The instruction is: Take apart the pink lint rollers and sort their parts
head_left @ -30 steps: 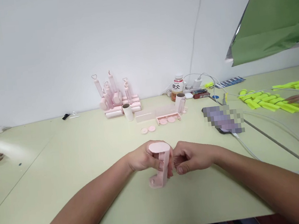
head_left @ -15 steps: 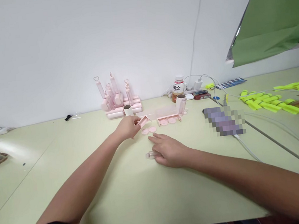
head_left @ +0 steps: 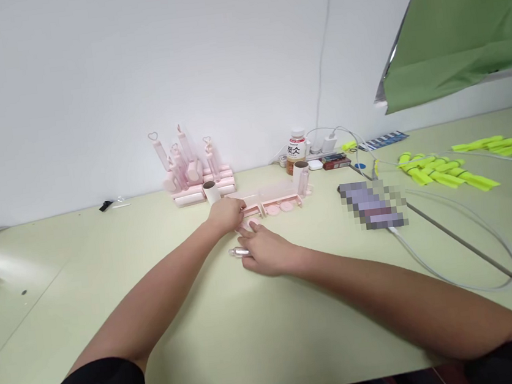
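Observation:
My left hand [head_left: 227, 214] is closed on the left end of a small pink tray [head_left: 252, 211], which sits on the table beside a similar pink tray [head_left: 281, 200]. Two round pink discs [head_left: 286, 206] lie at the front of that second tray. My right hand [head_left: 268, 250] keeps a short clear tube [head_left: 239, 252] under its curled fingers. Its forefinger reaches forward to pale pink discs [head_left: 253, 222], partly covered by my fingers. Cardboard tubes stand behind: one [head_left: 211, 192] by my left hand, another [head_left: 299, 178] behind the second tray.
Pink boxes and wands with heart-shaped loops [head_left: 188, 169] stand against the wall. To the right are a supplement bottle [head_left: 296, 150], a blurred phone [head_left: 372, 204] on a white cable [head_left: 489, 287], and yellow strips [head_left: 447, 169]. A black clip [head_left: 105, 205] lies far left.
My left hand has lowered the tilted pink tray to the table beside the other one. My right hand has moved left and forward onto the discs. Another person's hand has left the right edge.

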The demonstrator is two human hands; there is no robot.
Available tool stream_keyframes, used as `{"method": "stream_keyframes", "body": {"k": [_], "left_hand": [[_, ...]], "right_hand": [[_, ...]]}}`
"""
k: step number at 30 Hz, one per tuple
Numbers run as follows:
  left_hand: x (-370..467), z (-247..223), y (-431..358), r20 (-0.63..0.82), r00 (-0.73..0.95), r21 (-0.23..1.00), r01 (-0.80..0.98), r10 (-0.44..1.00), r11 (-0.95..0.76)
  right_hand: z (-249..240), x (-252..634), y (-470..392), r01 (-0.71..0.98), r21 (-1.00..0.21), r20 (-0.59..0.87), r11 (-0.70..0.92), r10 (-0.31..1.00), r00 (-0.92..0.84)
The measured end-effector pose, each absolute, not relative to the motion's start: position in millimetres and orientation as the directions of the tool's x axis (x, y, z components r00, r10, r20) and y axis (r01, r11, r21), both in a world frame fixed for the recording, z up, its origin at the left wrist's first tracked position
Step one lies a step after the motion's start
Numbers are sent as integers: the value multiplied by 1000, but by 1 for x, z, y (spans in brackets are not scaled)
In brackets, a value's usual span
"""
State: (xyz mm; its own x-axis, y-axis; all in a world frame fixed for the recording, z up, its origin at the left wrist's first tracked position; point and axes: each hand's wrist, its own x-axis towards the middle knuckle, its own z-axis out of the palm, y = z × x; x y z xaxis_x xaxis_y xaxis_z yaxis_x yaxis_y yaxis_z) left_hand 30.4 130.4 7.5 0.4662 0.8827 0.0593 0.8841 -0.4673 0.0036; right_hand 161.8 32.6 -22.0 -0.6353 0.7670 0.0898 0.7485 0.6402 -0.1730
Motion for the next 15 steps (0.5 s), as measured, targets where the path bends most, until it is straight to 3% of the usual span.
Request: {"method": "stream_keyframes", "body": {"k": [15], "left_hand": [[26, 3, 119, 57, 630, -60, 777, 775, -627]], "right_hand": [[-18, 160, 35, 727, -260, 69, 636, 763, -643]]}}
